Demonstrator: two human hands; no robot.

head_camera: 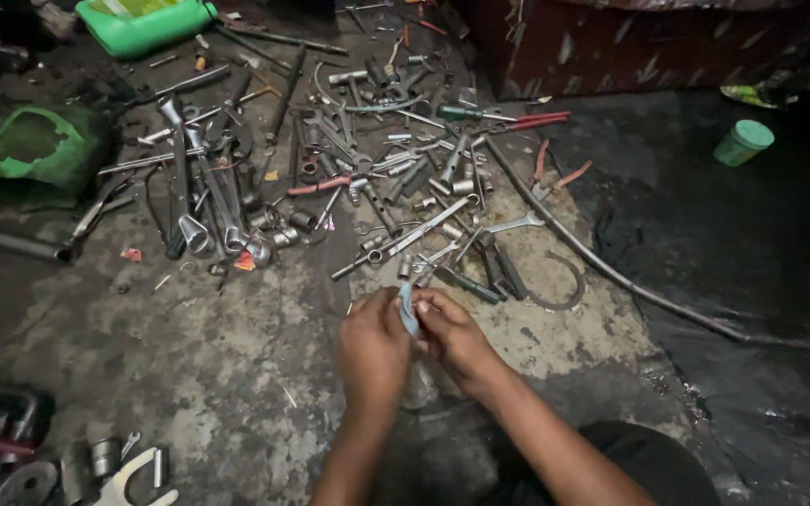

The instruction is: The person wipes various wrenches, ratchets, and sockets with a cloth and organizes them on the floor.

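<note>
My left hand [372, 349] and my right hand [452, 335] meet low over a grimy concrete floor, and both pinch a small pale blue strip [408, 309] that stands upright between the fingertips. What the strip is made of I cannot tell. Just beyond my fingers lies a wide scatter of wrenches, sockets and spanners [330, 169], the nearest a long chrome wrench [403, 240] and a dark pair of pliers [499, 272].
A long thin metal rod [611, 272] runs diagonally at the right. A green jerrycan [142, 23] lies at the top left, a torn green container [35, 145] at the left, a small green cup [742, 142] at the right. More spanners [67, 464] lie bottom left.
</note>
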